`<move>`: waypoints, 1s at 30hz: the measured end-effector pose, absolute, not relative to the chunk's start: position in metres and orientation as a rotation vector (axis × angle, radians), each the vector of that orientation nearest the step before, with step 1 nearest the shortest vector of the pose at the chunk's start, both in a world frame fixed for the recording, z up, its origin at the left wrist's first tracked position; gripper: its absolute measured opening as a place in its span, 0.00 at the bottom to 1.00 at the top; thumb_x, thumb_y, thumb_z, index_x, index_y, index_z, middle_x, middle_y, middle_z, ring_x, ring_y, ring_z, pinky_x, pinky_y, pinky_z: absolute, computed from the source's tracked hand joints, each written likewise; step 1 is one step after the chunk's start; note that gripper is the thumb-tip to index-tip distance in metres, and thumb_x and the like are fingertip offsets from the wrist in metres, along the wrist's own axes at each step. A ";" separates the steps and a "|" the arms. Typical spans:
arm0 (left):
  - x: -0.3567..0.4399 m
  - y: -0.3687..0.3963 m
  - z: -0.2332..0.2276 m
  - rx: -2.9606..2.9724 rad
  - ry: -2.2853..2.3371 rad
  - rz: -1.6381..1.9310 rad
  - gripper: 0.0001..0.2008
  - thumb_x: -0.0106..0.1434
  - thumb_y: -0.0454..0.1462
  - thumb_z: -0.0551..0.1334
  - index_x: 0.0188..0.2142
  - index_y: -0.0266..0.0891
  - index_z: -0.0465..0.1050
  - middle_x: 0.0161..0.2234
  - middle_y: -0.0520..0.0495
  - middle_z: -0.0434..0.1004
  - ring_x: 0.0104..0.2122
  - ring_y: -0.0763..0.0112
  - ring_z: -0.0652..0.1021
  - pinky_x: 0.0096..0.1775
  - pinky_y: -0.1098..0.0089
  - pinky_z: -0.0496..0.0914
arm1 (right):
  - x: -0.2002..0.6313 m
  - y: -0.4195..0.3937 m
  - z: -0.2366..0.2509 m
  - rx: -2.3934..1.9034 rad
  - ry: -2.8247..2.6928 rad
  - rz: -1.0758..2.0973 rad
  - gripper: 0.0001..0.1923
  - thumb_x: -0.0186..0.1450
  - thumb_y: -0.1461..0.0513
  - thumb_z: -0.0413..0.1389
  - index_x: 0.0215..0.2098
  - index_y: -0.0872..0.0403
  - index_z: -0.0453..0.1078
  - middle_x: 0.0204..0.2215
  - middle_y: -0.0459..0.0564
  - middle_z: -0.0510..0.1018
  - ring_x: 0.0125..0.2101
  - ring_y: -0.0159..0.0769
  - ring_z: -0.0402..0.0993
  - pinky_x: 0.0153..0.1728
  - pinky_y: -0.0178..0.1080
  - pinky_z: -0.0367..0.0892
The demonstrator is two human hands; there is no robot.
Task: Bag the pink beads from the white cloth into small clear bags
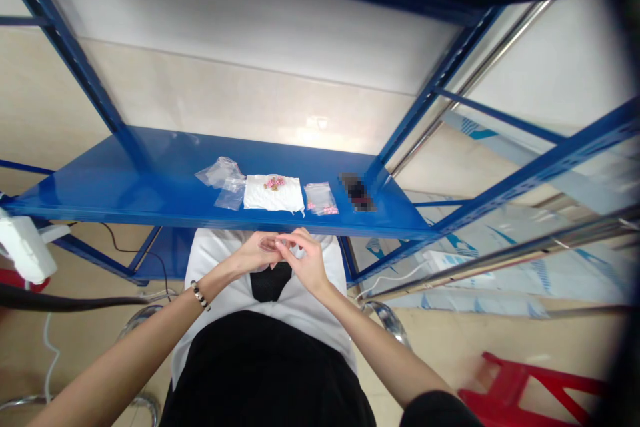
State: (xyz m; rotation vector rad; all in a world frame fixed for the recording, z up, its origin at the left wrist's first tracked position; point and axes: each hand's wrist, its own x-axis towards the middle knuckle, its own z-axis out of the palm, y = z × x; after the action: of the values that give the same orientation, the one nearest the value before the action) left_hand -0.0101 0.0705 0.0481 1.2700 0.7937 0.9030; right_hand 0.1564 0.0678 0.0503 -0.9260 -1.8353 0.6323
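Note:
My left hand (259,251) and my right hand (306,259) meet above my lap, just in front of the shelf edge. The left fingers are curled inward, and the right thumb and forefinger pinch together against them. Whatever lies between the fingertips is too small to make out. Beyond the hands, a white cloth (255,197) lies on the blue shelf (165,173) with a cluster of pink and greenish beads (275,183) on it. Crumpled clear plastic bags (223,177) are left of the cloth. To its right is a small zip bag (320,195) with pink beads inside.
A dark, pixelated flat object (357,192) lies at the shelf's right. Blue metal uprights (85,57) frame the shelf. A white device (25,247) stands at the left, with cables near the floor. A red stool (525,380) is at the lower right.

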 end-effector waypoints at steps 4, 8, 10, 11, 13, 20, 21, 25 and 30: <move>-0.012 0.074 0.048 1.263 0.834 0.910 0.13 0.53 0.40 0.69 0.25 0.36 0.68 0.18 0.52 0.69 0.18 0.76 0.69 0.24 0.74 0.61 | 0.160 0.082 0.052 -0.962 -1.794 0.551 0.06 0.66 0.61 0.55 0.36 0.47 0.76 0.27 0.47 0.74 0.30 0.38 0.69 0.33 0.40 0.66; -0.015 0.076 0.046 1.256 0.847 0.934 0.15 0.54 0.43 0.70 0.25 0.37 0.66 0.17 0.52 0.70 0.17 0.77 0.68 0.23 0.75 0.60 | 0.158 0.124 0.060 -1.029 -1.816 0.413 0.06 0.66 0.60 0.55 0.33 0.50 0.74 0.27 0.47 0.74 0.30 0.37 0.69 0.35 0.39 0.65; -0.016 0.077 0.044 1.244 0.842 0.941 0.15 0.54 0.42 0.70 0.25 0.37 0.66 0.17 0.52 0.70 0.18 0.77 0.68 0.24 0.75 0.60 | 0.152 0.152 0.066 -1.077 -1.858 0.352 0.06 0.65 0.60 0.55 0.34 0.51 0.75 0.28 0.47 0.74 0.31 0.37 0.69 0.37 0.39 0.65; -0.017 0.078 0.044 1.238 0.841 0.945 0.15 0.54 0.42 0.70 0.25 0.37 0.66 0.17 0.52 0.70 0.18 0.77 0.68 0.24 0.74 0.60 | 0.147 0.166 0.069 -1.107 -1.880 0.323 0.06 0.64 0.61 0.56 0.34 0.52 0.75 0.28 0.47 0.74 0.32 0.37 0.70 0.37 0.38 0.65; -0.018 0.080 0.044 1.230 0.855 0.964 0.15 0.54 0.42 0.70 0.25 0.37 0.66 0.17 0.52 0.70 0.18 0.76 0.68 0.24 0.74 0.60 | 0.137 0.190 0.073 -1.156 -1.957 0.285 0.05 0.63 0.61 0.58 0.37 0.52 0.76 0.30 0.48 0.76 0.35 0.38 0.71 0.39 0.38 0.65; -0.027 0.088 0.054 1.202 0.874 1.018 0.16 0.52 0.43 0.71 0.24 0.37 0.66 0.18 0.51 0.70 0.18 0.76 0.69 0.23 0.74 0.61 | 0.114 0.217 0.070 -1.272 -2.077 0.103 0.06 0.63 0.61 0.59 0.38 0.49 0.77 0.33 0.48 0.79 0.37 0.40 0.72 0.42 0.38 0.64; -0.028 0.087 0.054 1.201 0.865 1.023 0.16 0.53 0.43 0.71 0.24 0.37 0.66 0.18 0.51 0.71 0.18 0.76 0.69 0.23 0.74 0.61 | 0.113 0.217 0.068 -1.282 -2.079 0.093 0.06 0.63 0.62 0.59 0.38 0.49 0.77 0.33 0.48 0.79 0.37 0.40 0.72 0.42 0.38 0.63; -0.029 0.083 0.054 1.197 0.833 1.023 0.15 0.53 0.42 0.70 0.25 0.37 0.66 0.18 0.51 0.71 0.18 0.76 0.69 0.24 0.74 0.62 | 0.116 0.219 0.064 -1.315 -2.078 0.055 0.07 0.64 0.64 0.56 0.33 0.51 0.77 0.34 0.49 0.79 0.38 0.39 0.71 0.43 0.38 0.63; -0.026 0.084 0.053 1.215 0.847 1.020 0.15 0.54 0.42 0.70 0.25 0.37 0.67 0.19 0.51 0.71 0.19 0.76 0.69 0.24 0.74 0.62 | 0.119 0.220 0.071 -1.291 -2.062 0.079 0.07 0.65 0.63 0.55 0.36 0.52 0.76 0.33 0.50 0.77 0.38 0.39 0.70 0.42 0.37 0.63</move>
State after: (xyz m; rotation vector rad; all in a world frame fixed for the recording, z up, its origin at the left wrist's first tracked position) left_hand -0.0264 0.0839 0.0527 1.2145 0.8469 1.0205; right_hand 0.1188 0.2198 0.0712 -1.2915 -2.0620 0.0792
